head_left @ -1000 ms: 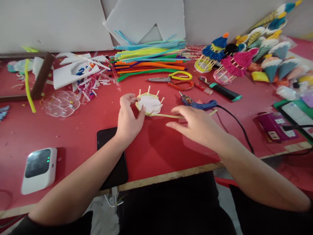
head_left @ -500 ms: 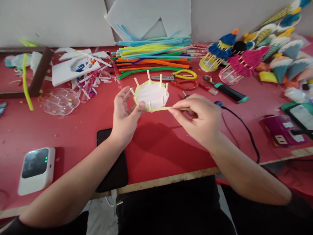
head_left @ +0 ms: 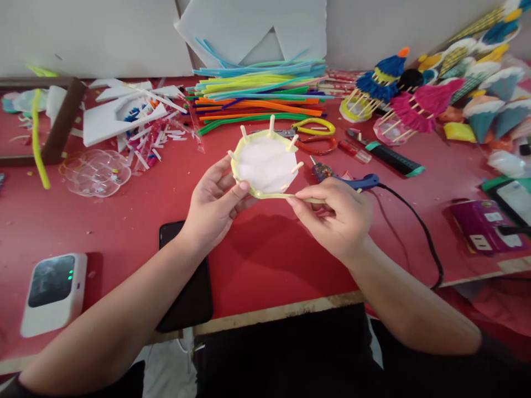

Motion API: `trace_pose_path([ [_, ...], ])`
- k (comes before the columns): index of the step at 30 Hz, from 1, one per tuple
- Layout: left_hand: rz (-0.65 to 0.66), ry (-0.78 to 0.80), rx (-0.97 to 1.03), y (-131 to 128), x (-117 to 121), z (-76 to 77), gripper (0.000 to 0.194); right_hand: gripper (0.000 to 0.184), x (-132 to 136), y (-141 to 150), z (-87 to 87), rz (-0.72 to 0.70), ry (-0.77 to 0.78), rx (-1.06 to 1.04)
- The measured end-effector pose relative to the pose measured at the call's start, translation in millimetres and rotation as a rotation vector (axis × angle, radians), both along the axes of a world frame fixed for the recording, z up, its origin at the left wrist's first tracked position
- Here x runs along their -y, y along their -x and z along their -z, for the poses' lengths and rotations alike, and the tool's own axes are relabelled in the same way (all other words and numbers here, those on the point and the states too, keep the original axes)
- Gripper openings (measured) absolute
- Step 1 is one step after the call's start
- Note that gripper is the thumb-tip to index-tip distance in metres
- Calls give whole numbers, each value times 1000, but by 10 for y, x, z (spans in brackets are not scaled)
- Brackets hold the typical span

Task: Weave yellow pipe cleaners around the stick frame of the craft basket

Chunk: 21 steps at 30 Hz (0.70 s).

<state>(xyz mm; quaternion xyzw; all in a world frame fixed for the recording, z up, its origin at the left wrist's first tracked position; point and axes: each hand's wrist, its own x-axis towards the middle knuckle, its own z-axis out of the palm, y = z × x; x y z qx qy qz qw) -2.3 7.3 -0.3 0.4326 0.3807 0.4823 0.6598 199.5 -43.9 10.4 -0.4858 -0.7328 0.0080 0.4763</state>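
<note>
My left hand [head_left: 218, 202] is closed on the edge of a round white foam disc [head_left: 265, 163], its thumb on the near left rim. Several short pale wooden sticks [head_left: 271, 125] stand up around the disc's rim. A pale yellow pipe cleaner [head_left: 276, 195] runs along the outside edge. Its loose end is pinched between thumb and fingertips of my right hand [head_left: 332, 213], just right of the disc. The disc is tilted towards me above the red table. Behind my right hand lies a blue glue gun [head_left: 357, 181] with its cord.
Colourful pipe cleaners [head_left: 257, 94] are piled at the back. Scissors [head_left: 317, 127] and a utility knife [head_left: 394, 157] lie behind the disc. Finished small figures [head_left: 381, 77] stand back right. A black phone [head_left: 188, 298] and a white device [head_left: 53, 293] lie at the left; a purple power box [head_left: 483, 224] sits right.
The disc has tilted more towards me and shifted slightly right and down. My right hand has moved slightly down, still pinching the pipe cleaner, and more of the glue gun shows.
</note>
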Motion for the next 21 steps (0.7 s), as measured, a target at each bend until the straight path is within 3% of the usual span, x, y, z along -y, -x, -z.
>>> trace_pose_path([
  [5, -10, 6, -20, -22, 40, -58, 58, 8, -26, -24, 20, 30, 41, -16],
  [15, -51, -110, -73, -30, 72, -30, 47, 16, -29, -9, 19, 127, 180, -85],
  [21, -63, -124, -70, -18, 83, -40, 44, 7, -13, -16, -13, 126, 375, -271],
])
